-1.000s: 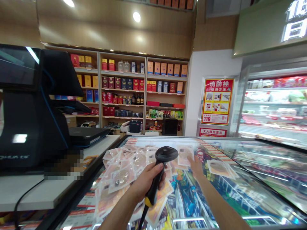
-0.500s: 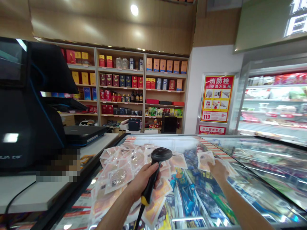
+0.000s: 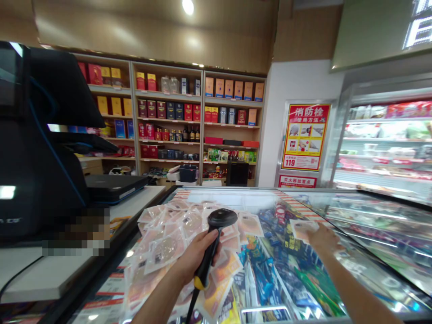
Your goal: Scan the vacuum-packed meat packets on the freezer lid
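Note:
My left hand (image 3: pixel 199 254) is wrapped round the handle of a black barcode scanner (image 3: pixel 221 219), whose head points away from me above a heap of flat clear plastic packets (image 3: pixel 167 247). From the yellow-ringed base of the handle a cord runs down. Over to the right, my right hand (image 3: pixel 324 238) pinches the edge of one flat clear packet (image 3: pixel 300 228) with something pale inside. The packets of the heap lie overlapping on the glass top of a chest freezer (image 3: pixel 232 196).
Bagged goods (image 3: pixel 266 279) show through the freezer glass. At left, a black checkout terminal (image 3: pixel 50 157) and a closed black cash drawer (image 3: pixel 114 186) stand on a white counter (image 3: pixel 47 274). Shelves of boxes (image 3: pixel 168 110) line the back; a lit display fridge (image 3: pixel 384 144) stands at right.
My right hand has moved to the right with the packet. The scanner in my left hand has shifted slightly left, and the whole view has moved a little.

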### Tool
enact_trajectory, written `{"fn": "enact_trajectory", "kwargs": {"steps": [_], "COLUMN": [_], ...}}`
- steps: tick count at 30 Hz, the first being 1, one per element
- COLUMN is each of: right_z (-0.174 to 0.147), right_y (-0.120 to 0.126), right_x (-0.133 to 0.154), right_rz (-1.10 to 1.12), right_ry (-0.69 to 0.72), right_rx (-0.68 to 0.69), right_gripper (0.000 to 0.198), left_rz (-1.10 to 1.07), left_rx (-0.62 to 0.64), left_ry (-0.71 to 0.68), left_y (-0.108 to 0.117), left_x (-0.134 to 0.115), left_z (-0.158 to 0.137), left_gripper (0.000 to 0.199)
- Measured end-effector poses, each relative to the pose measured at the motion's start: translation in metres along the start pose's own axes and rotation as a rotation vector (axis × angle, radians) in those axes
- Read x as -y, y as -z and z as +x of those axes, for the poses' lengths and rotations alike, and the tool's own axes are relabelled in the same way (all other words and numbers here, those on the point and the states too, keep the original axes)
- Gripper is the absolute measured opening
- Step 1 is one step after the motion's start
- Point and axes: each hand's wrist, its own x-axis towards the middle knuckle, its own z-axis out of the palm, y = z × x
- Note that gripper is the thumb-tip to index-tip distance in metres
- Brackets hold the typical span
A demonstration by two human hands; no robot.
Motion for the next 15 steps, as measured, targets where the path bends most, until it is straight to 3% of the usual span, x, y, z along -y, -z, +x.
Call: {"fn": "enact_trajectory", "kwargs": {"steps": [3, 7, 11, 15], "right_z": [-0.02, -0.058, -0.095, -0.107], "right_y": [0.001, -0.005, -0.014, -0.02], "right_x": [0.031, 0.086, 0.125, 0.137], "right_rz": [0.06, 0.135, 0.152, 0.124], "right_ry": [0.105, 0.298, 0.329, 0.275], "right_rx": [-0.056, 0.21, 0.387, 0.349], "right_gripper": [0.049, 0.052, 0.065, 0.07], "left_rz": [-0.01, -0.014, -0.011, -0.017], "left_rx": [0.003, 0.01, -0.006, -0.033], "left_ry": [0.001, 0.008, 0.001, 0.006], "left_y": [0.001, 0.003, 0.008, 0.014], "left_x": [0.0, 0.0, -0.001, -0.002], "left_z": [-0.001, -0.005, -0.009, -0.012], "left_gripper": [0.029, 0.03, 0.032, 0.034]}}
